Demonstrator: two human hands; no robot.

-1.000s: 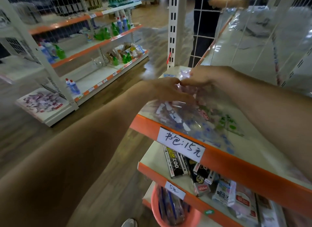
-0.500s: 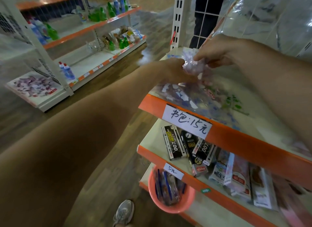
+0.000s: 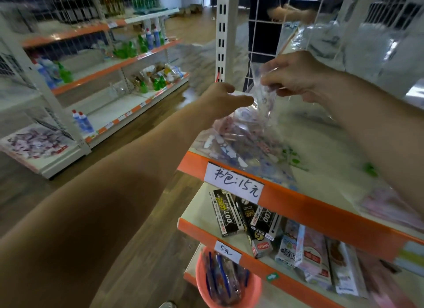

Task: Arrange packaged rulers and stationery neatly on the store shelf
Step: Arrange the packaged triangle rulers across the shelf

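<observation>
A clear plastic packet of stationery (image 3: 259,115) is lifted at its far end above the top shelf (image 3: 298,200), its lower part still lying on other packets there. My right hand (image 3: 296,76) pinches the packet's raised top edge. My left hand (image 3: 224,99) grips the packet's left side, fingers curled on the plastic. More clear printed packets (image 3: 252,161) cover the shelf under and beside it. What the packets hold is blurred.
A white upright post (image 3: 222,35) and wire grid back the shelf. Black pen boxes (image 3: 241,213) and flat packets (image 3: 321,262) lie on the shelf below, and a pink tub of pens (image 3: 229,284) stands lowest. Another person stands behind the grid. A bottle rack (image 3: 103,78) stands across the aisle.
Both hands have risen from the pile, pulling one end of the clear packet up off the shelf. The right hand moved up and right.
</observation>
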